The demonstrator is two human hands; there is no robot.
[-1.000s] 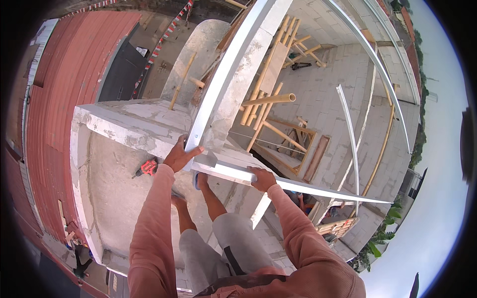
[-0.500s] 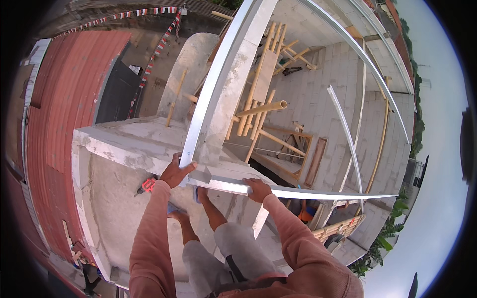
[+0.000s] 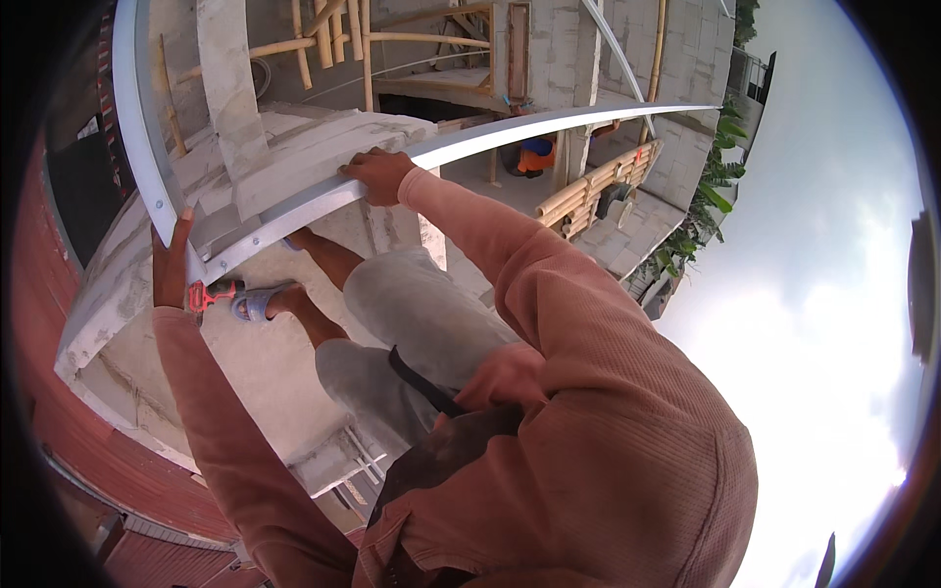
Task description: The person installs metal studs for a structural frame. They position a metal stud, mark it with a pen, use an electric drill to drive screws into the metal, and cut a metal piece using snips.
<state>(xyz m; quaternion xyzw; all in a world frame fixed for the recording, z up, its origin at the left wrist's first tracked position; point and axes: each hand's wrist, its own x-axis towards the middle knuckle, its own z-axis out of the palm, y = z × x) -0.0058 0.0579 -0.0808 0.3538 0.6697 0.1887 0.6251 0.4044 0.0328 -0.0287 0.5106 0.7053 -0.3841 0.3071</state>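
We have the beam (image 3: 470,142) along the near edge of the concrete wall (image 3: 333,142), its near end at the corner where it meets the second beam (image 3: 135,118); whether it rests on the wall there we cannot tell. Our right hand (image 3: 380,174) is clamped over the beam a little way along from that corner, fingers across its top. Our left hand (image 3: 172,260) is wrapped round the end of the second beam, its far fingers hidden. To hold this well, we should press evenly with both hands, let the left keep the corner closed while the right stops the beam from rolling, and mind the thin metal edges. The beam's long axis runs from the corner out to our right and away from us, its far tip reaching well past the wall's right end; the second beam points forward, away from us, off the wall's left part. Just beside the left hand, the red drill (image 3: 211,293) is near our sandal (image 3: 253,305) by the slab's (image 3: 255,392) wall-side edge. Farther out, beyond the wall's right end, are bamboo poles (image 3: 588,191).
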